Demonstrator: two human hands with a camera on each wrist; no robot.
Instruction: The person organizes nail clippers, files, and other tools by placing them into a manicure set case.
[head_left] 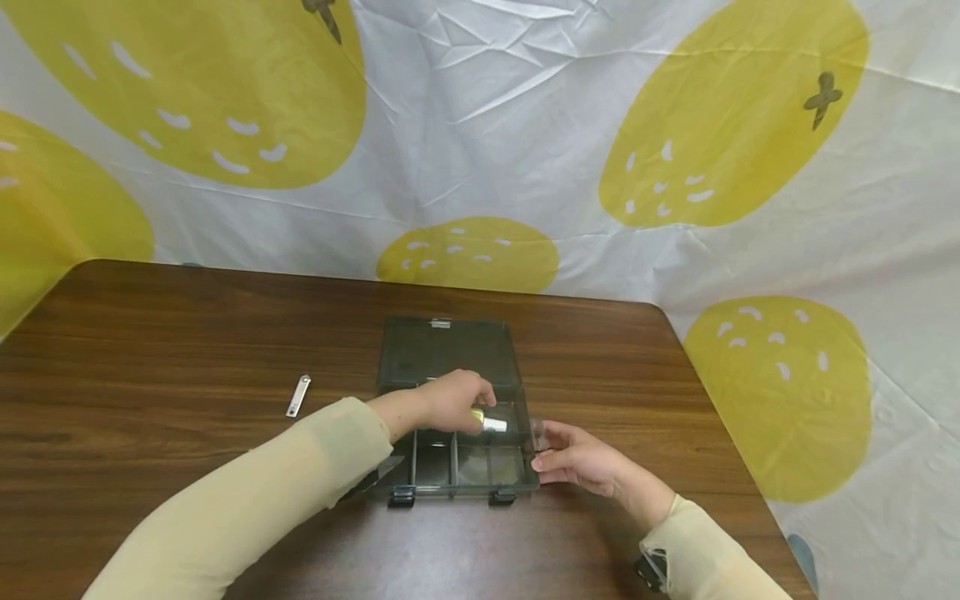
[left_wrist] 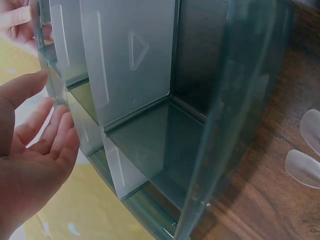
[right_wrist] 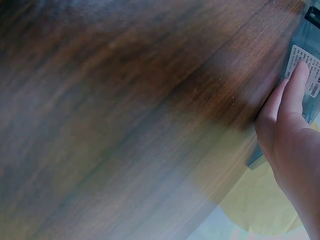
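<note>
A dark translucent compartment box [head_left: 433, 490] lies on the table with its lid [head_left: 450, 354] swung back. Over its compartments reaches my left hand [head_left: 453, 400]. Just below those fingers is a small item [head_left: 493, 425], white with a yellow-gold end, in the right part of the box. The left wrist view shows the left hand's thumb and fingers [left_wrist: 65, 142] spread apart beside the dividers [left_wrist: 135, 55], nothing visible between them. My right hand [head_left: 581, 458] rests against the box's right side. Its extended digits touch the outer wall by a printed white label [right_wrist: 305, 67].
A silver nail clipper [head_left: 298, 396] lies on the brown wooden table [head_left: 150, 367], left of the box. Two black latches [head_left: 402, 497] project from the box's near edge. A white cloth with yellow fruit prints [head_left: 480, 167] hangs behind the table and along its right side.
</note>
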